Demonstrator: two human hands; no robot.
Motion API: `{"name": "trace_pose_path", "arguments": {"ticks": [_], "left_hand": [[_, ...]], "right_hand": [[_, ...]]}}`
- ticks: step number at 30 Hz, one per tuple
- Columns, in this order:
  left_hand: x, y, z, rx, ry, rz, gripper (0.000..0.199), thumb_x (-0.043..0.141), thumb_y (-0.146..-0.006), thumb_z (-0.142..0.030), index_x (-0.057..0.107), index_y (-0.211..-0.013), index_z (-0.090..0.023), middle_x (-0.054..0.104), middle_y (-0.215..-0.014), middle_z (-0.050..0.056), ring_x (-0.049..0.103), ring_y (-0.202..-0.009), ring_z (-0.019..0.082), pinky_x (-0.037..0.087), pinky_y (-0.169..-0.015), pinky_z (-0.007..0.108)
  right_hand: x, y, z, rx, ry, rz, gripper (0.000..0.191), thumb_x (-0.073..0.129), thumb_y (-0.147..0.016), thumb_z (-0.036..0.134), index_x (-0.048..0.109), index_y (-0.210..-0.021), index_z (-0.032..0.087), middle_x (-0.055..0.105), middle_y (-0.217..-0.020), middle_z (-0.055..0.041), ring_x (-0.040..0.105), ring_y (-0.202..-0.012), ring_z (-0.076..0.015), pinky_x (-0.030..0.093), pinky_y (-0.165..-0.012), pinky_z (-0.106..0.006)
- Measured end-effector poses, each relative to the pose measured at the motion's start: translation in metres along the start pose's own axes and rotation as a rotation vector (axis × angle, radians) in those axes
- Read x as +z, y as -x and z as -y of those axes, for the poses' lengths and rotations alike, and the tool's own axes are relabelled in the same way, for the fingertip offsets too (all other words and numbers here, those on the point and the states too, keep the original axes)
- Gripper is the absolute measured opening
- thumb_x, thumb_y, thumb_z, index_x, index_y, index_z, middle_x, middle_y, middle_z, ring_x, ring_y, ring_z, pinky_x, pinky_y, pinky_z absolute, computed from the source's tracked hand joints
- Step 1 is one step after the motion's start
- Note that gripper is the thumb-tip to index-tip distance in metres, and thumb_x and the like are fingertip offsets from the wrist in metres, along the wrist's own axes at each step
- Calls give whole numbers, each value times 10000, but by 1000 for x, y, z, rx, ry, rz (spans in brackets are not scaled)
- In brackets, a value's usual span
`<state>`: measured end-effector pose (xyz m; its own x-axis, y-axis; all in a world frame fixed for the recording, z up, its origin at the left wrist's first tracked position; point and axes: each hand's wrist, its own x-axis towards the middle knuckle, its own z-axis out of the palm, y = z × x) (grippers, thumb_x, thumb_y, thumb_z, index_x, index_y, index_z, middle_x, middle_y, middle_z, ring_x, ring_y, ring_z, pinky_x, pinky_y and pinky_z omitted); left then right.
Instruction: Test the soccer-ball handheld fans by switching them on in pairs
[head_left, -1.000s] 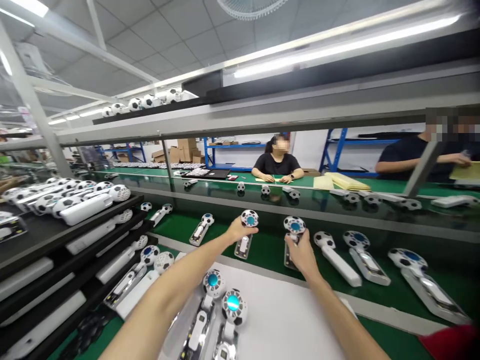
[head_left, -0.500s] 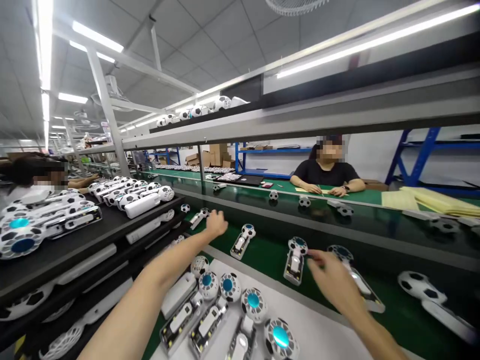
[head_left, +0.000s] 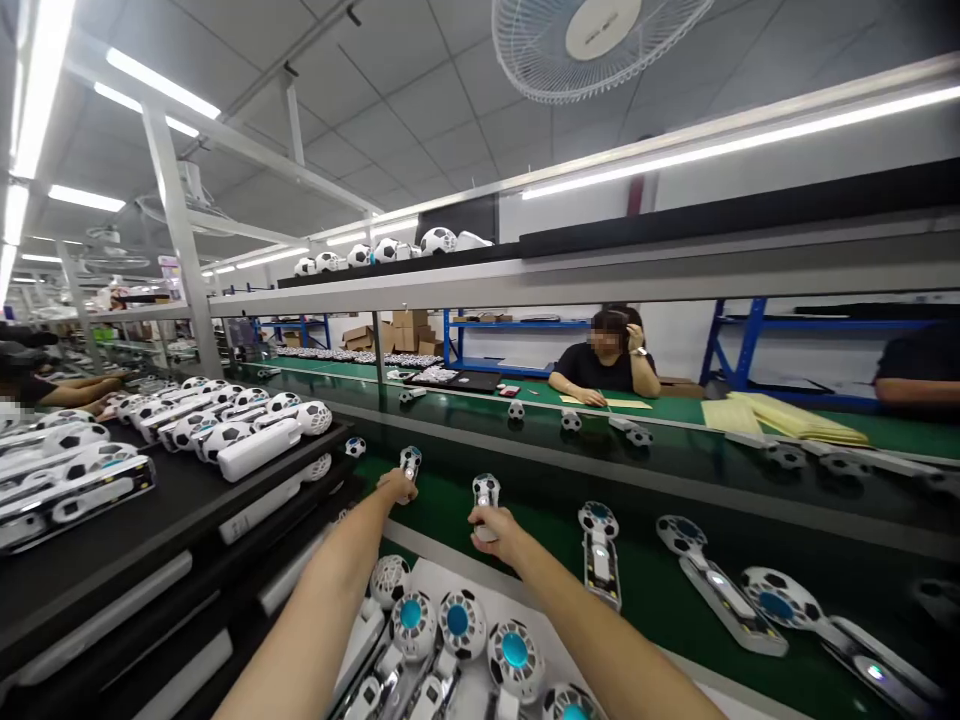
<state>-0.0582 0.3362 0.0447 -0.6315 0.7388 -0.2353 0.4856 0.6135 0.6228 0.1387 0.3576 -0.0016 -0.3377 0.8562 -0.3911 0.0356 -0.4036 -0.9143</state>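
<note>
My left hand (head_left: 396,487) reaches far out over the green conveyor belt, its fingers closed on the lower body of a device with a football-patterned head (head_left: 410,460). Closer to the middle, my right hand (head_left: 498,530) grips the handle of a similar football-headed device (head_left: 486,490), thumb on top. Both handles are partly hidden by my fingers. To the right on the belt lies another football-headed device (head_left: 600,550) with its inside showing. Below my arms, several like it with blue round centres (head_left: 457,622) lie in a row on a white sheet.
Black trays (head_left: 180,500) stacked at the left carry many white football-headed pieces. More devices (head_left: 720,585) lie along the belt to the right. A metal shelf (head_left: 600,262) runs overhead. Across the line sits a person (head_left: 604,365) beside yellow sheets (head_left: 787,418); another person's arm shows far right.
My right hand has moved left from one device to the handle of another. My left hand has closed on a device farther up the belt. The view has tilted up and turned slightly.
</note>
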Motion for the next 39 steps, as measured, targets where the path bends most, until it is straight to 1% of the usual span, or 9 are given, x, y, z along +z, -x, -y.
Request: {"name": "trace_pose_path", "arguments": {"ticks": [3, 6, 8, 10, 15, 19, 24, 30, 39], "left_hand": [[5, 18, -11, 105, 271, 216, 294, 612, -943, -327, 605, -1155, -124, 638, -1073, 82, 642, -891, 172, 573, -757, 341], [11, 56, -26, 287, 567, 368, 264, 579, -958, -301, 573, -1152, -122, 632, -992, 60, 609, -740, 120, 538, -632, 260], [11, 92, -36, 425, 759, 445, 245, 498, -976, -265, 522, -1187, -142, 633, -990, 55, 580, -667, 98, 497, -573, 231], [10, 133, -45, 554, 924, 513, 268, 432, -957, -231, 479, -1214, -172, 642, -1023, 61, 582, -645, 96, 482, -554, 234], [9, 232, -62, 814, 1162, 612, 339, 559, -856, -234, 471, -1181, -199, 636, -1173, 90, 652, -679, 146, 523, -579, 289], [20, 280, -71, 923, 1242, 690, 419, 621, -869, -283, 452, -1244, -202, 664, -1064, 89, 633, -624, 143, 508, -538, 276], [36, 297, -75, 962, 1276, 728, 412, 619, -881, -322, 455, -1242, -212, 657, -823, 34, 616, -590, 149, 506, -560, 280], [41, 294, -73, 978, 1285, 675, 441, 671, -826, -332, 481, -1213, -239, 671, -860, 39, 632, -595, 165, 511, -523, 289], [28, 298, -72, 981, 1287, 753, 532, 721, -768, -283, 466, -1234, -255, 695, -918, 49, 655, -628, 187, 552, -586, 342]], "right_hand": [[-30, 21, 6, -42, -84, 20, 236, 554, -1002, 350, 594, -1037, 120, 603, -830, -10, 543, -580, -78, 457, -486, -186], [-66, 61, 15, -234, -177, 34, 189, 484, -988, 310, 546, -997, 131, 615, -779, -23, 495, -471, -73, 344, -377, -178], [-87, 96, 23, -400, -220, 31, 193, 511, -914, 279, 518, -1065, 159, 652, -832, -40, 537, -470, -99, 380, -379, -204], [-103, 132, 32, -540, -237, 19, 356, 567, -839, 276, 489, -1180, 208, 674, -907, -33, 597, -521, -132, 467, -431, -243], [-125, 209, 48, -812, -215, 24, 566, 604, -789, 282, 415, -1323, 260, 650, -953, -21, 617, -544, -166, 524, -432, -303], [-130, 248, 47, -913, -218, 12, 580, 607, -836, 310, 381, -1370, 277, 624, -1001, -34, 613, -576, -163, 507, -401, -279], [-132, 267, 44, -974, -215, -22, 635, 618, -862, 319, 324, -1425, 309, 609, -1023, -41, 610, -612, -165, 495, -393, -255], [-134, 267, 44, -986, -206, -2, 581, 612, -871, 312, 356, -1392, 324, 594, -1014, -36, 584, -600, -155, 463, -375, -238], [-138, 255, 41, -1005, -185, 100, 572, 642, -878, 294, 367, -1379, 326, 596, -1105, -49, 632, -706, -173, 534, -520, -289]]}}
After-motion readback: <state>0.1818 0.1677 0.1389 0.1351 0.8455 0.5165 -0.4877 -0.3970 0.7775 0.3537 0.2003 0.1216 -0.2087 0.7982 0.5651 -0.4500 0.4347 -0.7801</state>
